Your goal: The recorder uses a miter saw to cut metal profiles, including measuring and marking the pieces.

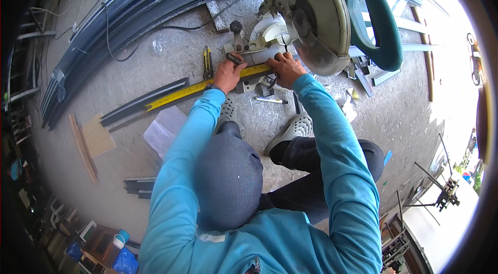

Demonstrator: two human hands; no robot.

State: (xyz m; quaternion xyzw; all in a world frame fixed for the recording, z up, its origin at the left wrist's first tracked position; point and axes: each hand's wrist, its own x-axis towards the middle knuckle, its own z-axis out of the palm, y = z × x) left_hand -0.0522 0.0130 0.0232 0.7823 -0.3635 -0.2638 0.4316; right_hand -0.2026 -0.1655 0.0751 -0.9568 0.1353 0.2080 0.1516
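Observation:
A yellow measuring tape (pixel 179 94) lies extended along a grey metal profile (pixel 148 102), running from the left up to the base of the miter saw (pixel 319 20). My left hand (pixel 228 74) is closed over the tape's middle stretch, with a small dark object (pixel 235 58) between its fingers; its kind is unclear. My right hand (pixel 286 70) is closed at the tape's right end, close under the saw's blade guard. Something dark and thin shows below its fingers, mostly hidden. The saw's green handle (pixel 381 30) stands raised to the right of that hand.
Long grey metal profiles (pixel 129 25) lie across the floor at the back, with a black cable (pixel 179 27) near them. Yellow-black pliers (pixel 208 62) and a white pen (pixel 271 100) lie near my hands. Metal offcuts (pixel 363 77) sit right of the saw; wood strips (pixel 83 148) lie left.

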